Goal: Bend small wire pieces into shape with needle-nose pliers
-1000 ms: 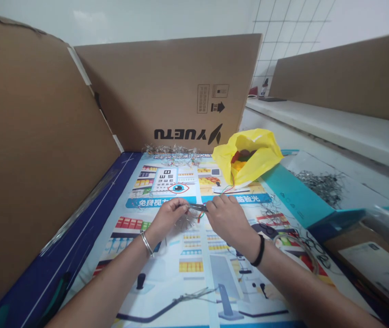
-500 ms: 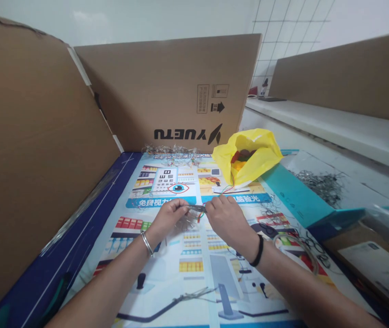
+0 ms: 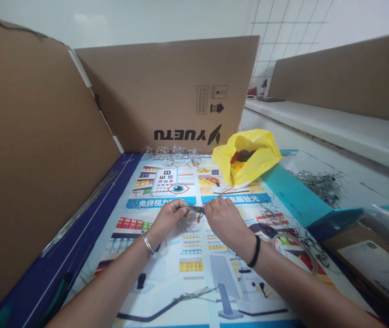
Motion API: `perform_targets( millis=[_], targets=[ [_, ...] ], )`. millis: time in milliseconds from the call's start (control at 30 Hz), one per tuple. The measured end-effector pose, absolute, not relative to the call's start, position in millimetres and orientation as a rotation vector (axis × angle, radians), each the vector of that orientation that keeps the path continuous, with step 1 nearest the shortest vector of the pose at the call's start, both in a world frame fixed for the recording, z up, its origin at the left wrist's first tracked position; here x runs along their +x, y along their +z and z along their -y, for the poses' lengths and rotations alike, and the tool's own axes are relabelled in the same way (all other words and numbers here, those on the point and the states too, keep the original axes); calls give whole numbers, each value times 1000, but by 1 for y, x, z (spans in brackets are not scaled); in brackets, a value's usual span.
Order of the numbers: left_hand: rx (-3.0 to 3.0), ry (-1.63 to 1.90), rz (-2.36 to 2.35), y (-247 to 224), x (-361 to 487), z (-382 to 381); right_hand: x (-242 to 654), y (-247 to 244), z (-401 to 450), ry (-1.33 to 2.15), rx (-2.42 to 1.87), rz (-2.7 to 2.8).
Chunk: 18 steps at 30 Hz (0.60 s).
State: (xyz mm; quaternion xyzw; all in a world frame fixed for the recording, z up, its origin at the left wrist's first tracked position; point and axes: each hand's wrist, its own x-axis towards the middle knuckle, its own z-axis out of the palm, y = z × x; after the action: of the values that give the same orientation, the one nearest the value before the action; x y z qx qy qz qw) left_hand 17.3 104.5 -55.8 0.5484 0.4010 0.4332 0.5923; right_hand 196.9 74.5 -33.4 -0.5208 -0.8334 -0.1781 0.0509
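Left hand [image 3: 167, 219]: thumb and forefinger pinched closed on fine wires [image 3: 186, 223], strands fanning below the fingertips. Right hand [image 3: 227, 221]: fingers curled tight around slim dark tool [image 3: 195, 209], tip at left fingertips. Yellow bag [image 3: 264, 157] beyond right fingers.

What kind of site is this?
Probably a small craft workshop bench: wire pile in an open box, yellow bag trailing colored strands, upright cardboard panel as a screen.

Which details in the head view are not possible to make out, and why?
In the head view:
- Dark tool: handles hidden by right hand.
- Yellow bag: deeper contents hidden by its folds.
- White label: print blurred.
- Green object, lower left: cut off by bottom edge.
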Motion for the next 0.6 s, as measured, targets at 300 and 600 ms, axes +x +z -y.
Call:
perform_targets(
  millis=[300,600],
  targets=[
    [1283,1011,-931,-56,18,-104,196,-36,-75,-534,-1601,2544],
    [1286,1015,-958,-57,18,-105,197,-35,-74,-526,-1597,2547]
  ],
)
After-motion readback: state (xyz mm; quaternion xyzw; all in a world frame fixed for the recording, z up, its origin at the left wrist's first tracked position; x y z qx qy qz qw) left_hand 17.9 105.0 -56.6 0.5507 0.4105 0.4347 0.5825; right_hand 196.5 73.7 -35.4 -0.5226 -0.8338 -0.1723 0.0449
